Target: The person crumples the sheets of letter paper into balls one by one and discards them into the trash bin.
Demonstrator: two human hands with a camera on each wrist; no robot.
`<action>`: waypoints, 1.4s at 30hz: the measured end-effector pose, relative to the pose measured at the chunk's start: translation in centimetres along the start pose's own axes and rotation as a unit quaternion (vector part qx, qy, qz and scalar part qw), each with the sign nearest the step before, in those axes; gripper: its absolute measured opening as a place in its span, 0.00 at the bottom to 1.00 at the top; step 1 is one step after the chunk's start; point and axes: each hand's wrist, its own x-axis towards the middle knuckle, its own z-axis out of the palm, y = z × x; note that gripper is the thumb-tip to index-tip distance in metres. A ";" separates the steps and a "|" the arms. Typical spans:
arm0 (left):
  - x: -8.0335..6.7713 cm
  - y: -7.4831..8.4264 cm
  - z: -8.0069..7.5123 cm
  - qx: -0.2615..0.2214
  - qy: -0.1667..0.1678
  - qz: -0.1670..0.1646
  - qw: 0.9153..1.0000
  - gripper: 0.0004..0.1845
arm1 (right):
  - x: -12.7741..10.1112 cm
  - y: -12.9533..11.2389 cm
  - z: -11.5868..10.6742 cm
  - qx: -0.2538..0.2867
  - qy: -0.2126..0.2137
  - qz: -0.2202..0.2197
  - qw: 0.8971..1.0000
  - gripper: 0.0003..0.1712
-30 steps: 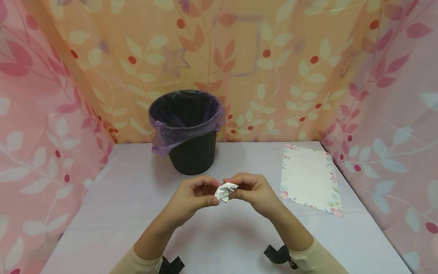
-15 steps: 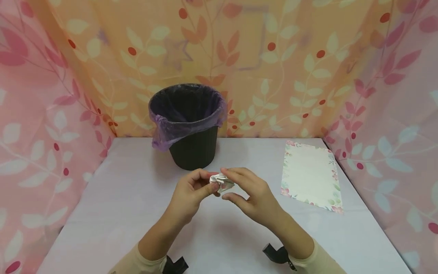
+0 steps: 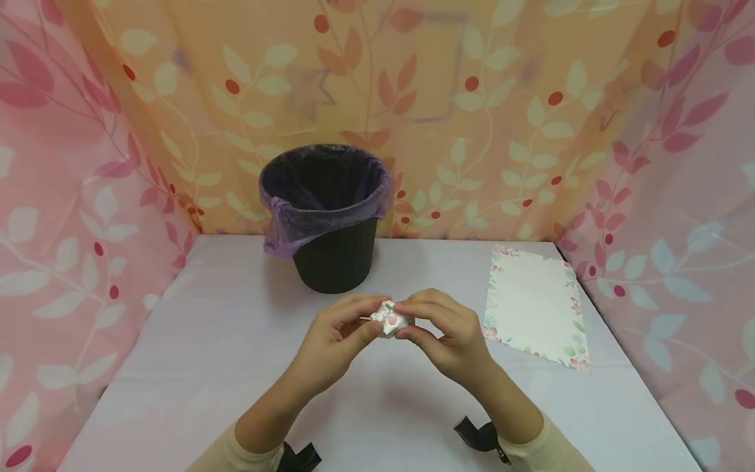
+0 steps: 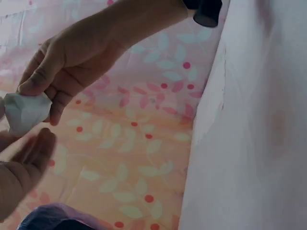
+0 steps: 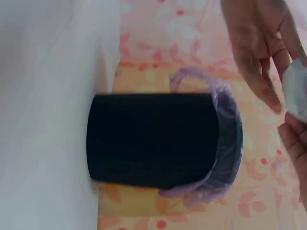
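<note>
Paper wad between both hands' fingertips.

Two bare hands, left hand and right hand, no rings, no gloves. Short, plain nails on the fingers, no polish to be seen. Forearms uncovered from the wrists back. Cream-beige sleeves pushed up toward the elbows, soft fabric, plain, no print or cuff buttons in sight. Black straps at the lower forearms, one on each arm, dark and matte, the left one just at the frame's bottom edge. From the left wrist view, a rounded black piece on the right wrist, glossy at its edge.
</note>
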 end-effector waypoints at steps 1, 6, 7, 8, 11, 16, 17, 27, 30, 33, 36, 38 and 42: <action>-0.1 -0.1 0.2 0.029 0.009 0.026 0.999 0.25 | -0.1 -0.1 0.0 0.014 0.004 0.020 1.000 0.17; -0.4 -0.4 1.1 0.054 0.042 0.131 0.989 0.30 | -0.4 -0.8 0.0 0.042 0.016 0.072 0.996 0.14; -0.4 -0.5 1.3 0.051 0.045 0.150 0.986 0.29 | -0.4 -1.0 0.1 0.044 0.018 0.076 0.996 0.14; -0.4 -0.6 1.5 0.048 0.045 0.166 0.984 0.27 | -0.5 -1.2 0.2 0.048 0.020 0.080 0.995 0.13; -0.4 -0.7 1.9 0.044 0.040 0.188 0.980 0.24 | -0.8 -1.6 0.5 0.048 0.033 0.095 0.994 0.12; -0.6 -0.7 1.7 0.031 0.064 0.116 0.991 0.18 | -1.1 -1.2 1.7 0.000 0.054 0.120 0.991 0.14; -0.5 -0.8 1.5 0.020 0.070 0.090 0.993 0.16 | -1.2 -1.1 1.9 -0.024 0.052 0.120 0.991 0.15; -0.4 -0.3 0.6 -0.122 0.078 -0.051 0.988 0.17 | -0.8 -0.5 2.5 -0.096 0.029 0.005 0.995 0.28; -0.2 -0.2 0.8 -0.126 0.065 -0.051 0.989 0.17 | -0.8 -0.5 2.4 -0.072 0.044 -0.018 0.996 0.23; -0.2 -0.2 1.1 -0.123 0.049 -0.050 0.990 0.16 | -0.9 -0.5 2.3 -0.070 0.052 -0.032 0.996 0.17; -0.2 -0.2 1.0 -0.113 0.033 -0.066 0.991 0.14 | -1.1 -0.6 2.3 -0.078 0.048 -0.028 0.995 0.13; -0.3 0.0 0.8 -0.091 0.027 -0.083 0.992 0.13 | -1.3 -0.6 2.2 -0.076 0.041 -0.012 0.996 0.12; -0.2 0.4 0.2 -0.003 0.022 -0.107 0.994 0.14 | -1.4 -0.3 1.7 -0.050 0.029 0.040 0.998 0.13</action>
